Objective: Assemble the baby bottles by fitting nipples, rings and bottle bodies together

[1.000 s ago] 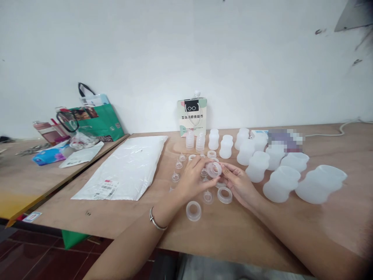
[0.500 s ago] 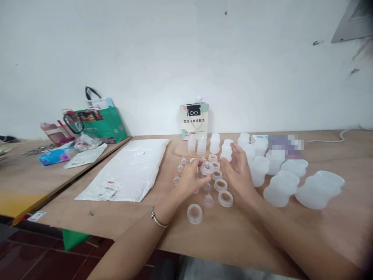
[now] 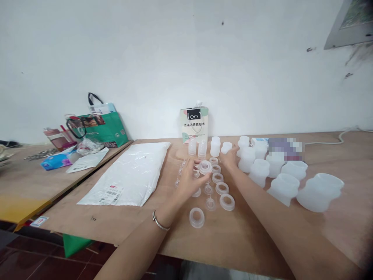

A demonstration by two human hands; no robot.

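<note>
My left hand (image 3: 192,177) holds a clear screw ring (image 3: 205,167) with a nipple seated in it, gripped between thumb and fingers above the table. Farther back, my right hand (image 3: 229,158) is wrapped round a frosted white bottle (image 3: 226,147); its fingertips are partly hidden. Another frosted bottle (image 3: 215,146) stands just left of it. Below and between the hands runs a row of loose clear rings (image 3: 222,188). Clear nipples (image 3: 210,203) lie beside that row, some covered by my left hand. A single ring (image 3: 197,217) rests nearest the front edge.
Several frosted bottles (image 3: 259,171) stand at the right. Two clear cylinders (image 3: 202,148) stand before a paper bag (image 3: 194,130) at the wall. A white plastic mailer (image 3: 125,175) lies left. A green bag (image 3: 112,130) and tissue pack (image 3: 58,157) occupy the adjoining table.
My right hand has moved from open beside the frosted bottle to closed round it. My left hand keeps the ring with the nipple at nearly the same place.
</note>
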